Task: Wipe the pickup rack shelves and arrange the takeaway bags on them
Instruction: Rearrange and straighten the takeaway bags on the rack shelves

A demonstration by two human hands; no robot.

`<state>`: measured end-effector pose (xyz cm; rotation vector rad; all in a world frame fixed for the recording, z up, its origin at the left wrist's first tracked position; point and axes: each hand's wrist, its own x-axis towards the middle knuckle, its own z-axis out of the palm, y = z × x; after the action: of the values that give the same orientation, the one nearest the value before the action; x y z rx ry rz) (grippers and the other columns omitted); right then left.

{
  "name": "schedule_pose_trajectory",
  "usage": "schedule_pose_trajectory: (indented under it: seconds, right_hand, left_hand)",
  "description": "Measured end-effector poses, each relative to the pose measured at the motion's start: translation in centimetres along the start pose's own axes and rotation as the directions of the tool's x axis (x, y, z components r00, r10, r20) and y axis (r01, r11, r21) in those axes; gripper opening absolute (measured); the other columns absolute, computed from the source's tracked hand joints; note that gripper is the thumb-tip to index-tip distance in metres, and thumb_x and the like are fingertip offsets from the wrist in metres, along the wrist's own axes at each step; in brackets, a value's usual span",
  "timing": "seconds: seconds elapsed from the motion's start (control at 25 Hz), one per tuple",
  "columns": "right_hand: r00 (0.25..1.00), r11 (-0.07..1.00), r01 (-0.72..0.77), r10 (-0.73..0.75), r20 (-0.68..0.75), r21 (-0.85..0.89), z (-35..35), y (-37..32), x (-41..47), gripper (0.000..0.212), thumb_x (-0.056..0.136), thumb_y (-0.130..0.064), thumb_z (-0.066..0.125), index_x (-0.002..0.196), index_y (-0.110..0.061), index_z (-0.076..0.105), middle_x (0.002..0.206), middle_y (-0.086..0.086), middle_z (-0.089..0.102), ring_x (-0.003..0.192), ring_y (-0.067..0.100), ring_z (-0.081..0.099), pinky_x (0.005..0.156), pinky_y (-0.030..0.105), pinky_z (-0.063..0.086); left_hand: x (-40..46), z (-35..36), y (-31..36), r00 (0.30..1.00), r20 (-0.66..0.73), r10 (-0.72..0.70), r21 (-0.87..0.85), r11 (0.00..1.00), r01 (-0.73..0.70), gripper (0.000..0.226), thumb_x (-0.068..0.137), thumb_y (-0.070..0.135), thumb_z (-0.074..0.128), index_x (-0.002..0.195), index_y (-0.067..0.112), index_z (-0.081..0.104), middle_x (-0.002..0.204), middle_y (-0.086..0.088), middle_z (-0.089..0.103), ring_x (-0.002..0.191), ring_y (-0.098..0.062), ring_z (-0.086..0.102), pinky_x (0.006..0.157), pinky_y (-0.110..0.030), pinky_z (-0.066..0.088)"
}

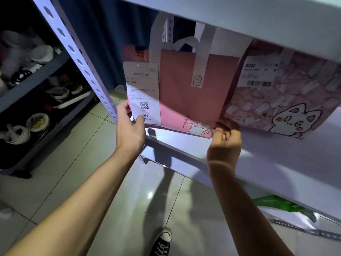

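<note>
Two hands held the pink bag (193,89) standing on the shelf (184,143): left hand (130,132) pinched its near-left corner, right hand (224,143) pinched its bottom-right corner, equally near.

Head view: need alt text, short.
Two bare hands set a pink takeaway bag on a white rack shelf: the left hand grips its lower left corner by the receipt, the right hand pinches the bottom right edge. A cat-print bag stands alongside on the right.
</note>
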<state>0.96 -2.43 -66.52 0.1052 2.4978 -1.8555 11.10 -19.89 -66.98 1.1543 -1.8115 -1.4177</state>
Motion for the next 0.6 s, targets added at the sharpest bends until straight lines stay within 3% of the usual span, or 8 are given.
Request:
schedule_pose_trajectory:
  seconds: [0.08, 0.16, 0.24, 0.32, 0.44, 0.6]
  right_hand:
    - [0.999, 0.999, 0.011, -0.013, 0.051, 0.047, 0.2, -0.2, 0.5, 0.036, 0.095, 0.008, 0.043, 0.120, -0.007, 0.064, 0.110, 0.009, 0.071, 0.102, 0.020, 0.065, 0.096, 0.027, 0.048]
    - [0.997, 0.999, 0.021, -0.024, 0.079, 0.043, 0.3, -0.3, 0.9, 0.042, 0.093, 0.012, 0.040, 0.124, -0.007, 0.062, 0.122, 0.010, 0.069, 0.113, 0.019, 0.064, 0.103, 0.026, 0.047]
    - [0.996, 0.999, 0.044, -0.046, 0.075, 0.030, 0.1, -0.1, 0.9, 0.044, 0.091, 0.012, 0.041, 0.126, -0.006, 0.061, 0.125, 0.010, 0.067, 0.115, 0.019, 0.063, 0.104, 0.026, 0.046]
    - [0.994, 0.996, 0.081, -0.082, 0.067, 0.024, -0.1, 0.2, 0.4, 0.042, 0.092, 0.010, 0.043, 0.128, -0.003, 0.060, 0.127, 0.012, 0.066, 0.116, 0.020, 0.063, 0.104, 0.028, 0.047]
    - [0.992, 0.994, 0.107, -0.108, 0.061, 0.016, -0.3, 0.7, -0.2, 0.038, 0.096, 0.006, 0.045, 0.130, -0.004, 0.059, 0.128, 0.011, 0.066, 0.115, 0.019, 0.062, 0.094, 0.012, 0.045]
    - [0.991, 0.994, 0.108, -0.110, 0.080, 0.034, -1.0, 0.7, 0.0, 0.037, 0.096, 0.004, 0.046, 0.129, -0.007, 0.059, 0.125, 0.006, 0.066, 0.112, 0.013, 0.062, 0.091, 0.010, 0.047]
  left_hand:
    - [1.0, 0.5, 0.3, 0.998, 0.061, 0.000, 0.055, 0.998, -0.004, 0.054, 0.083, 0.012, 0.043, 0.133, 0.034, 0.043, 0.112, 0.031, 0.057, 0.102, 0.018, 0.051, 0.085, -0.018, 0.044]
    - [1.8, 1.0, 0.3, 0.994, 0.104, 0.024, 0.092, 0.995, -0.033, 0.057, 0.081, 0.010, 0.041, 0.132, 0.037, 0.042, 0.110, 0.035, 0.056, 0.101, 0.019, 0.050, 0.085, -0.011, 0.042]
    - [2.7, 1.5, 0.0, 0.991, 0.128, 0.026, 0.117, 0.992, -0.041, 0.051, 0.083, 0.008, 0.041, 0.127, 0.035, 0.044, 0.117, 0.019, 0.059, 0.103, 0.005, 0.055, 0.093, -0.027, 0.050]
    - [3.4, 1.8, -0.1, 0.990, 0.141, 0.011, 0.129, 0.991, -0.029, 0.045, 0.085, 0.008, 0.043, 0.123, 0.033, 0.045, 0.119, 0.009, 0.061, 0.089, 0.005, 0.059, 0.089, -0.040, 0.055]
    - [3.9, 2.1, -0.2, 0.990, 0.141, -0.026, 0.146, 0.989, 0.006, 0.048, 0.086, 0.011, 0.045, 0.128, 0.034, 0.044, 0.115, 0.007, 0.063, 0.084, 0.003, 0.060, 0.088, -0.039, 0.056]
    - [2.7, 1.9, 0.6, 0.990, 0.135, -0.043, 0.137, 0.990, 0.024, 0.051, 0.088, 0.010, 0.044, 0.133, 0.034, 0.044, 0.111, 0.038, 0.057, 0.087, 0.021, 0.055, 0.085, -0.017, 0.048]
